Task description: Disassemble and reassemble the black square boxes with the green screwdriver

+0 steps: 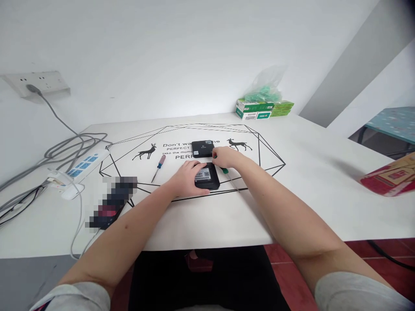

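Note:
A flat black device [214,180] with a white printed label lies on the white table, open-looking side up. My left hand [188,178] grips it from the left, thumb along the near edge and fingers over the far edge. My right hand [223,156] is closed in a pinch at the device's far right corner; what its fingertips hold, if anything, is hidden. Just behind lies a black cover [202,149] with small stickers, close to the right fingertips. Partly under my right hand rests a green-handled screwdriver [225,171]. To the left lies a blue-and-red-handled screwdriver [158,166].
A power strip [86,166] and coiled grey cables [78,140] occupy the left side. A pixelated dark object [113,203] lies near my left forearm. Green-and-white boxes [254,109] with a plastic bag stand by the wall. A red-and-tan package [389,175] sits at the right edge.

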The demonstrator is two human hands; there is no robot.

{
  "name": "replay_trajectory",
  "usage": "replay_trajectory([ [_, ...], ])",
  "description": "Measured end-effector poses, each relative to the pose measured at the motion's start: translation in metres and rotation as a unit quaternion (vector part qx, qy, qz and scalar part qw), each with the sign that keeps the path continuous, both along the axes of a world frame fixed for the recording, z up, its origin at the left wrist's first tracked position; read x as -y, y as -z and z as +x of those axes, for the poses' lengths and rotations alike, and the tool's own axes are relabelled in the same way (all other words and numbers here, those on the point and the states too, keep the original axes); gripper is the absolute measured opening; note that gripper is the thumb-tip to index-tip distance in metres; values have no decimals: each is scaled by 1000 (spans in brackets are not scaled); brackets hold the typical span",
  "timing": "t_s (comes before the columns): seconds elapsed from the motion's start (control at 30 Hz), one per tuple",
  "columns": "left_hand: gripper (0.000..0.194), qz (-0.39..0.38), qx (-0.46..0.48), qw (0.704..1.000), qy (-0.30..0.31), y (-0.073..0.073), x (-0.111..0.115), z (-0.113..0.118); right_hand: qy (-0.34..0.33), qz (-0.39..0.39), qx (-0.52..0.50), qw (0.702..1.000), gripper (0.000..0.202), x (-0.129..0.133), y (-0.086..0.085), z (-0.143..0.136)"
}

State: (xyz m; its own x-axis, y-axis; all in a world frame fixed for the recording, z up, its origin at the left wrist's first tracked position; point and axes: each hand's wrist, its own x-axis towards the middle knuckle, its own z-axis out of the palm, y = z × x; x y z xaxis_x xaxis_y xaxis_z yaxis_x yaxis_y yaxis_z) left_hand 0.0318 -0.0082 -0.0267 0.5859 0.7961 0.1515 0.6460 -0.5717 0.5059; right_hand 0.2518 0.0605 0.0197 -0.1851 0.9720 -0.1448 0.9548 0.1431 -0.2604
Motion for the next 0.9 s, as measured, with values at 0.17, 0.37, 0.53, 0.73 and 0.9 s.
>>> replay_trajectory([
  [0.17,95,-78,204,972,-86,-1,-8,-13,-36,-67,32,997,31,1,-3,1],
  [0.37,86,-262,557,762,-202,-1,-22,-11,-44,-49,83,994,34,11,1,-9],
  [0.53,43,-304,671,640,-215,-10,-27,-19,-54,4,110,992,42,26,4,-27],
  [0.73,26,-332,744,540,-212,-12,-34,-22,-95,-8,100,990,45,32,4,-31],
  [0.9,30,-316,787,478,-230,-9,-41,-18,-98,-12,97,990,45,29,7,-29],
])
